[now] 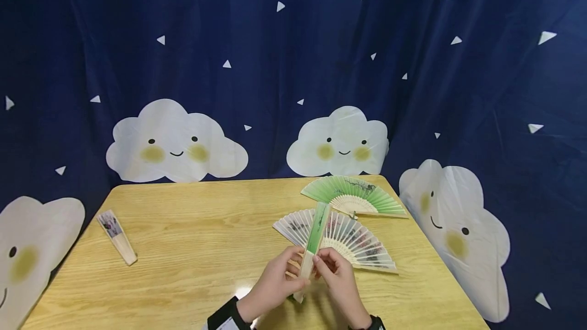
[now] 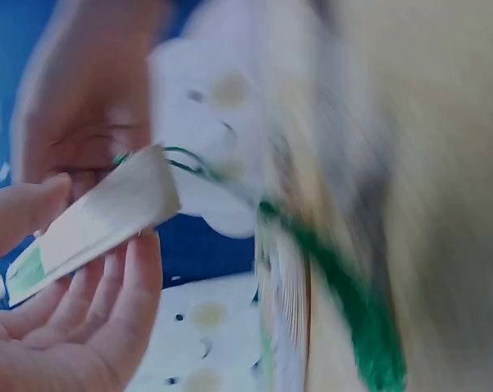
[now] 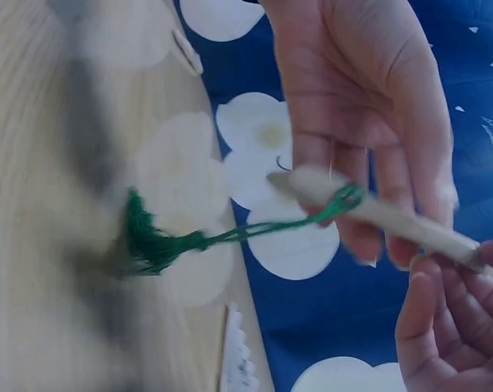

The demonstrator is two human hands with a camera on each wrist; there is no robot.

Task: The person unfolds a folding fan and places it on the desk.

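Both hands at work on a folded green fan (image 1: 318, 228), held at the near side of the counter (image 1: 197, 238), right of its middle. The left hand (image 1: 275, 279) is curled about the pale wooden lower part, its thumb on one face and its fingers on the other. The right hand (image 1: 338, 274) is nearly closed, pinching the right edge of the same fan between thumb and bent fingers. The fan's green end points to the far side and leans slightly right; from the near, wooden end a green tassel (image 3: 161, 237) hangs on a looped cord, blurred in the left wrist view.

Beyond the held fan, and partly hidden by it in the head view, a pale flowered fan (image 1: 362, 241) lies spread on the counter. Farther off, near the far right corner, lies a spread green fan (image 1: 339, 187). A folded flowered fan (image 1: 116, 237) rests by itself near the left edge, well apart from the others. Behind the counter hangs a dark blue curtain (image 1: 257, 24) with white triangles and smiling clouds (image 1: 176, 141).
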